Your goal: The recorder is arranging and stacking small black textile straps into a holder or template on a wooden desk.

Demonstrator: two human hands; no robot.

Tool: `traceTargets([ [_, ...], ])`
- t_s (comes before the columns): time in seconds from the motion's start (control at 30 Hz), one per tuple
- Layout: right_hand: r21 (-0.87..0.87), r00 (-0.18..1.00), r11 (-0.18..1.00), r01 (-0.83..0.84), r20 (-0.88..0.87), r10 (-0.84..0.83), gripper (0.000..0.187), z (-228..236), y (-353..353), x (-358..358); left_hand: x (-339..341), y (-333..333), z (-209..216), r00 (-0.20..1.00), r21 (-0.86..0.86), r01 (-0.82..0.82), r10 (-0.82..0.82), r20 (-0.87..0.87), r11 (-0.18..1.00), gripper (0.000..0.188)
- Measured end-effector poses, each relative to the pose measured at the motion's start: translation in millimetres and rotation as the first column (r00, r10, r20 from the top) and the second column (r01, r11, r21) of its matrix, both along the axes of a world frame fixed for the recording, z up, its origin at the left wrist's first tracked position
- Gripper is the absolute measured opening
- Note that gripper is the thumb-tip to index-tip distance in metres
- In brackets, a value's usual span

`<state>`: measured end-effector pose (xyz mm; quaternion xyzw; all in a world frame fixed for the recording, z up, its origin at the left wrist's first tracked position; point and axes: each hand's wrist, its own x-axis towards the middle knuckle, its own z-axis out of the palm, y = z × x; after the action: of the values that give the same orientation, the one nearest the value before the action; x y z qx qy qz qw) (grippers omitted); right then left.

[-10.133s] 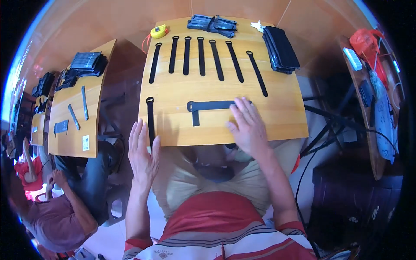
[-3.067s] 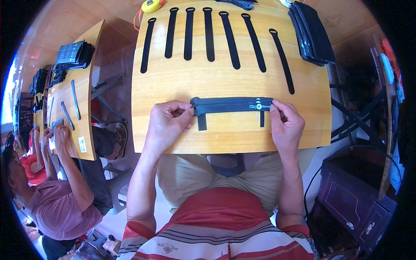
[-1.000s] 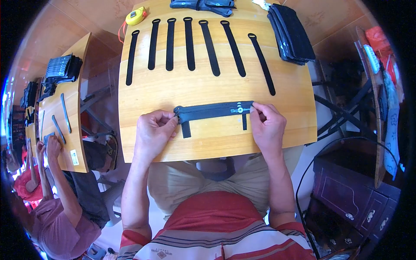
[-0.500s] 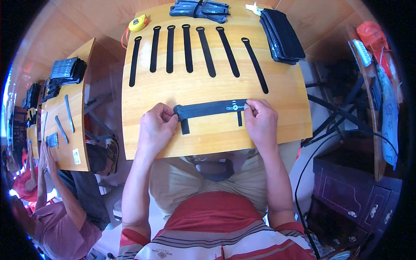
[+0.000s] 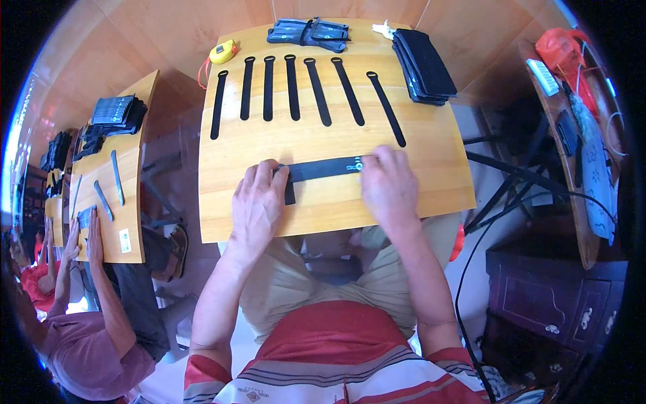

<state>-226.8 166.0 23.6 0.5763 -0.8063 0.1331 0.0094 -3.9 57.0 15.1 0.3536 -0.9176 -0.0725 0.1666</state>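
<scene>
A dark wide fabric band with a small printed mark lies across the near part of the wooden table. My left hand is closed on its left end, where a short black strip sticks out toward me. Over the right end my right hand is closed, its fingers covering that end and blurred slightly. Beyond the band, several thin black hook-and-loop straps, each with a ring-shaped end pointing away, lie side by side in a row.
A yellow tape measure, a bound bundle of dark straps and a stack of black bands sit along the far edge. To the left, a co-worker's hands rest at another table. A cluttered shelf stands right.
My fingers have turned over the band's ends, hands now flatter and a little closer together. The right short strip is hidden now. The whole view has shifted slightly.
</scene>
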Motion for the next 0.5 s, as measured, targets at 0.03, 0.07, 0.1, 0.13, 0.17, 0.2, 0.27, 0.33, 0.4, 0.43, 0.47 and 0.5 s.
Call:
traceTargets([
  [0.03,-0.003,1.0,1.0,0.002,-0.002,-0.002,0.021,-2,-1,9,0,1,-3,0.999,-0.058,0.05,-0.049,0.017,0.997,0.034],
  [0.07,-0.089,0.989,0.985,-0.147,-0.027,0.145,0.026,-6,-2,21,-1,4,-5,0.999,-0.061,0.052,-0.051,0.014,0.997,0.034],
  [0.1,-0.168,0.956,0.942,-0.292,-0.065,0.285,0.032,-10,-3,33,-3,7,-7,0.991,-0.061,0.136,-0.135,0.022,0.989,0.04],
  [0.13,-0.14,0.935,0.925,-0.354,-0.086,0.344,0.039,-18,-4,43,-4,11,-8,0.975,-0.06,0.221,-0.219,0.03,0.973,0.047],
  [0.17,-0.11,0.909,0.904,-0.413,-0.105,0.403,0.045,-28,-4,50,-3,12,-11,0.974,-0.061,0.227,-0.226,0.027,0.972,0.047],
  [0.2,-0.058,0.913,0.912,-0.406,-0.063,0.402,0.049,-32,-3,54,2,13,-13,0.973,-0.022,0.226,-0.225,0.056,0.974,0.052],
  [0.27,-0.06,0.936,0.934,-0.352,-0.03,0.351,0.049,-33,5,44,7,12,-15,0.971,0.018,0.222,-0.223,0.083,0.975,0.057],
  [0.33,-0.061,0.973,0.971,-0.231,0.0,0.231,0.051,-34,17,21,7,11,-15,0.964,0.034,0.237,-0.239,0.117,0.971,0.061],
  [0.4,-0.073,0.977,0.975,-0.211,-0.001,0.212,0.052,-36,29,4,15,9,-14,0.965,0.042,0.223,-0.226,0.129,0.974,0.063],
  [0.43,-0.079,0.982,0.979,-0.188,0.004,0.189,0.055,-35,34,-1,20,10,-15,0.965,0.057,0.212,-0.218,0.145,0.976,0.065],
  [0.47,-0.081,0.984,0.981,-0.178,0.011,0.18,0.055,-34,35,-4,27,10,-16,0.965,0.057,0.219,-0.225,0.137,0.974,0.065],
  [0.5,-0.082,0.985,0.981,-0.173,0.004,0.174,0.055,-33,35,-6,37,8,-16,0.97,0.068,0.178,-0.187,0.154,0.982,0.066],
])
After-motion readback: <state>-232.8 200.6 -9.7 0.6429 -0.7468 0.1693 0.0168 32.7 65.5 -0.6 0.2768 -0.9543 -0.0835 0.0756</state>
